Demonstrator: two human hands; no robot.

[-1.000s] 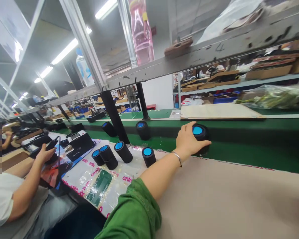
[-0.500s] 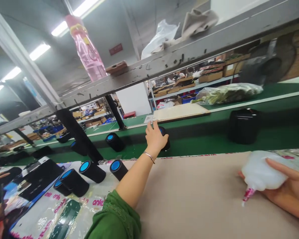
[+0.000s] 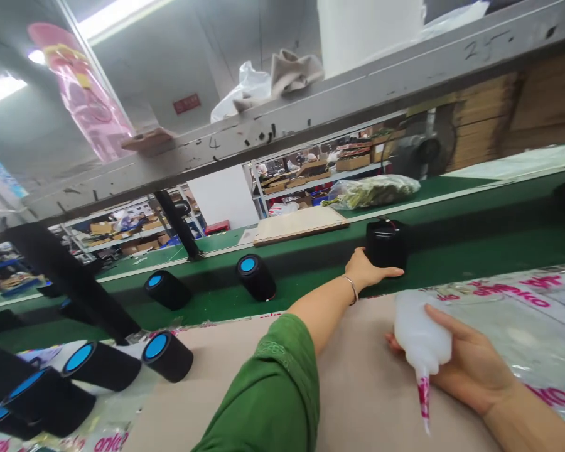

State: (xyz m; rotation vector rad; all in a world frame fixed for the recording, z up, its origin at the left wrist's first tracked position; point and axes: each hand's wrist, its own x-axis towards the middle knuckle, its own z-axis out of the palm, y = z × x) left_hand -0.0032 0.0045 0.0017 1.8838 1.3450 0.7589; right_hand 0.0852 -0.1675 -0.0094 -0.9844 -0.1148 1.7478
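My left hand [image 3: 368, 270], in a green sleeve, stretches forward over the green conveyor belt [image 3: 301, 276]. Its thumb and fingers are spread at the lower left side of a black housing [image 3: 387, 245] with a bit of wire on top; whether they touch it I cannot tell. In my right hand [image 3: 473, 358] is a white squeeze bottle [image 3: 421, 329], tilted with its pink-marked nozzle down. Two black cylindrical speakers with blue ends, one nearer speaker [image 3: 257, 277] and one farther left [image 3: 167, 290], lie on the belt to the left.
Several more blue-ended speakers [image 3: 168, 356] stand on the plastic-covered bench at left. A brown mat [image 3: 358, 376] covers the bench before me. Overhead runs a metal beam [image 3: 245, 135] on a black post [image 3: 70, 276]. A pale board [image 3: 301, 225] lies beyond the belt.
My left hand has left the blue-ended speaker on the belt and moved right to the black housing. The view has turned right. My right hand still holds the bottle, nozzle now steeper.
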